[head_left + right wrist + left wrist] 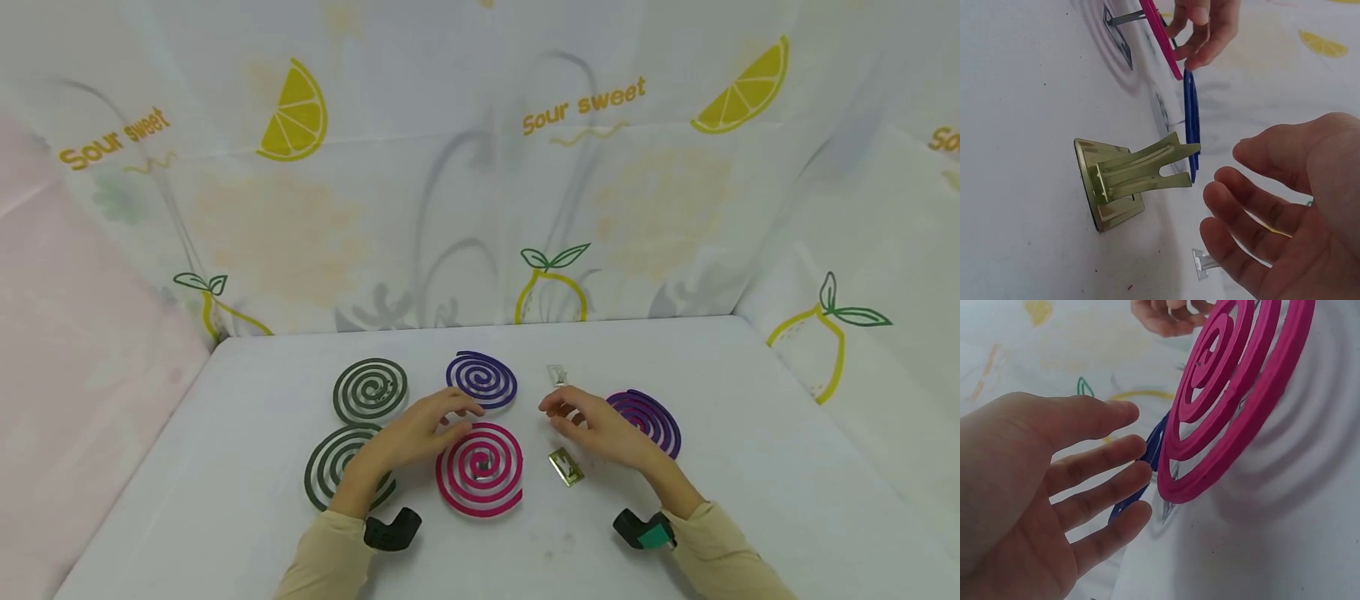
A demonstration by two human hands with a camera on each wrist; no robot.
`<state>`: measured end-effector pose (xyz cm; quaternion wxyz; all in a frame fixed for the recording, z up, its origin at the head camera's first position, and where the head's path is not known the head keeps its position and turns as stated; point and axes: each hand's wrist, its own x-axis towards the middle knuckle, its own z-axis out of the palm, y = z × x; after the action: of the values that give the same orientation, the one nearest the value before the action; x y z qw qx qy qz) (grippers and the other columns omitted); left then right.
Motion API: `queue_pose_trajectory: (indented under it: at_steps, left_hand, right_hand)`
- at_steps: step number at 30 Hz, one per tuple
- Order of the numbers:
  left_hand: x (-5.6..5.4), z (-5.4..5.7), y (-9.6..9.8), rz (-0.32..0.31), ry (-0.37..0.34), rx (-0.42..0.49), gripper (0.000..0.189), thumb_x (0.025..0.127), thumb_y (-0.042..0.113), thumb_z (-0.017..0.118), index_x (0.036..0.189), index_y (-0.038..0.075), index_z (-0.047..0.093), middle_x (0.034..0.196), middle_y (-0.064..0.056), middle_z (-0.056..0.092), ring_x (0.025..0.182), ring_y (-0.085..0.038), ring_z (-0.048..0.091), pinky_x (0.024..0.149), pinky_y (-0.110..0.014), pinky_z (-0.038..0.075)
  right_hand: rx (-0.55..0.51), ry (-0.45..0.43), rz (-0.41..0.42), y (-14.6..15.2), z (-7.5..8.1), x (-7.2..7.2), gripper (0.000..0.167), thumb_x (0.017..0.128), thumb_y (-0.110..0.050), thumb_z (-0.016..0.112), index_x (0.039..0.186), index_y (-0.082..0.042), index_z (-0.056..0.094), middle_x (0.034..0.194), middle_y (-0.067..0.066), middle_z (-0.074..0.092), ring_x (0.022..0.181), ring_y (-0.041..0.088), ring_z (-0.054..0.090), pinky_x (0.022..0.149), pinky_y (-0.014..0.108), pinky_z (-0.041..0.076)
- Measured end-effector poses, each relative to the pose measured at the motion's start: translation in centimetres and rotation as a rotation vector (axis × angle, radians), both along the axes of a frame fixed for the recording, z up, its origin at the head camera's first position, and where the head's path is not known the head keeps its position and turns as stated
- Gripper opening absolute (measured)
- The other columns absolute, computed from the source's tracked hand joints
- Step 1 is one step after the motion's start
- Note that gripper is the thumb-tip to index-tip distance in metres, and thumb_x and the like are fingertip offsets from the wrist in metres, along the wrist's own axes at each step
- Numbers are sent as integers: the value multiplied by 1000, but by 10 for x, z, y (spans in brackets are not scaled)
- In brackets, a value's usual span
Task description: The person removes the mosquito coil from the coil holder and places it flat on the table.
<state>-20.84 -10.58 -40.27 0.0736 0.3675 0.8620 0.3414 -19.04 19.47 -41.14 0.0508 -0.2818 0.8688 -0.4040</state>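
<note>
My left hand [420, 425] hovers with loosely bent, spread fingers over the left edge of a pink mosquito coil [1241, 434], holding nothing. That coil sits raised on a metal stand [1127, 19], its shadow falling on the table. Beyond the left fingertips is a blue mosquito coil [480, 406]. My right hand [600, 425], likewise relaxed and bare, is above the table between a gold metal coil stand [1141, 169] and a silver stand [557, 375]. The gold stand's forked prong points up. Close by the right wrist lies a purple coil [670, 425] with magenta inside, partly hidden by the hand.
Two dark green mosquito coils [337, 393] are at the left, the nearer one partly covered by my left forearm. Black wrist mounts [393, 531] jut inward from both sleeves. Printed cloth [480, 183] hangs behind the white table [225, 467].
</note>
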Motion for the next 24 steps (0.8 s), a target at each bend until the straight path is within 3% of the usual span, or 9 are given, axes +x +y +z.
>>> queue_pose_trajectory:
  at_steps: [11,24]
  left_hand:
    - [-2,1,-11,-47,-115,-24,26,93,12,57,119,13,60,115,-3,60,107,-18,59,88,-30,52]
    - [-3,-1,-23,-72,-248,-49,41,89,12,62,129,17,53,125,0,56,112,-19,57,91,-34,50]
  right_hand:
    - [1,-22,35,-7,-1,3,23,96,-12,54,117,-5,56,112,10,62,99,19,60,83,27,50]
    - [-4,-61,86,-17,-1,8,27,95,-13,54,120,-5,53,116,11,60,99,18,58,83,27,50]
